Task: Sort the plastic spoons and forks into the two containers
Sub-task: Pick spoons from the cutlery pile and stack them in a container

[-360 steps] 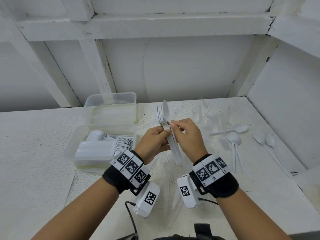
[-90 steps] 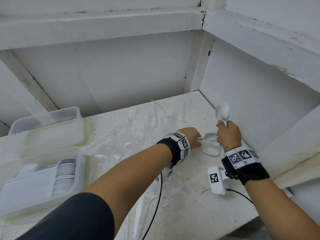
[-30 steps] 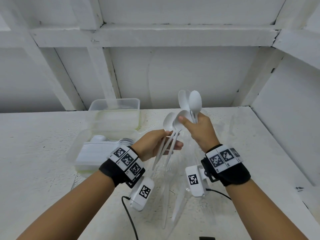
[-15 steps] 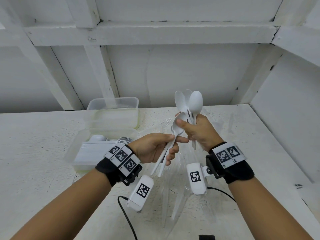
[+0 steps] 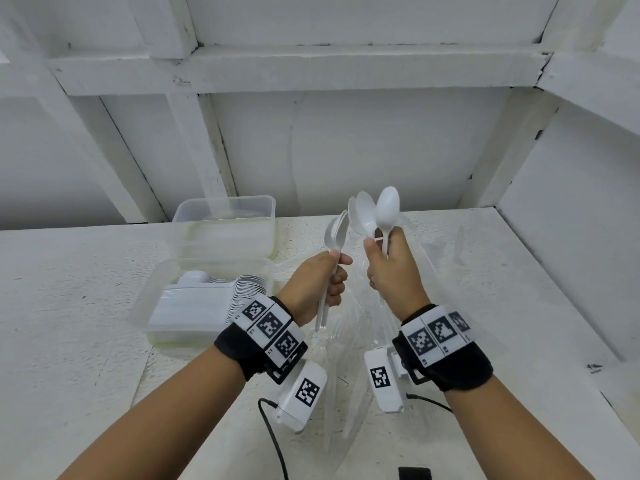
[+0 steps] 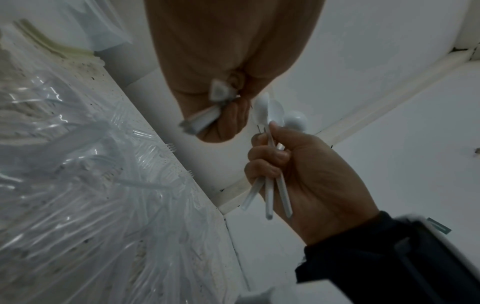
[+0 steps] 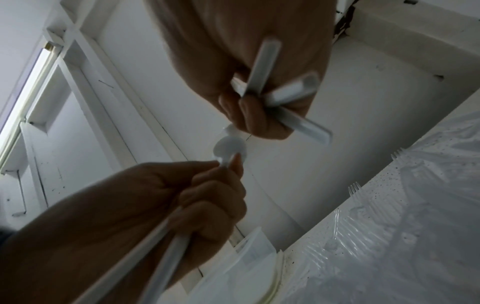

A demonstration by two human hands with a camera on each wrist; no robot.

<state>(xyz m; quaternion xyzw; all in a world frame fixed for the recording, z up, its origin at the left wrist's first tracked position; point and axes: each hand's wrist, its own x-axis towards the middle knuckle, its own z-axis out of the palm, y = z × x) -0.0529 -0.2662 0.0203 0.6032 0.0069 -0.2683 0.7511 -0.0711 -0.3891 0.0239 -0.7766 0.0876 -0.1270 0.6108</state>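
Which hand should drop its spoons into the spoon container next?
Left. The left hand grips two spoons and is the hand nearer the container of stacked spoons on its side. The right hand holds three spoons farther off.

In the left wrist view, my left hand (image 6: pixel 223 67) filled the top of the frame, its fingers curled round the ends of white spoon handles (image 6: pixel 201 121). Just beside it and lower, my right hand (image 6: pixel 311 176) gripped three white spoons (image 6: pixel 270 185), bowls pointing up and handles fanning out below the fingers. The two hands were close but apart. To the left, clear plastic forks (image 6: pixel 145 164) lay heaped on crinkled clear wrap (image 6: pixel 78 226) over the speckled white table (image 6: pixel 202 197).
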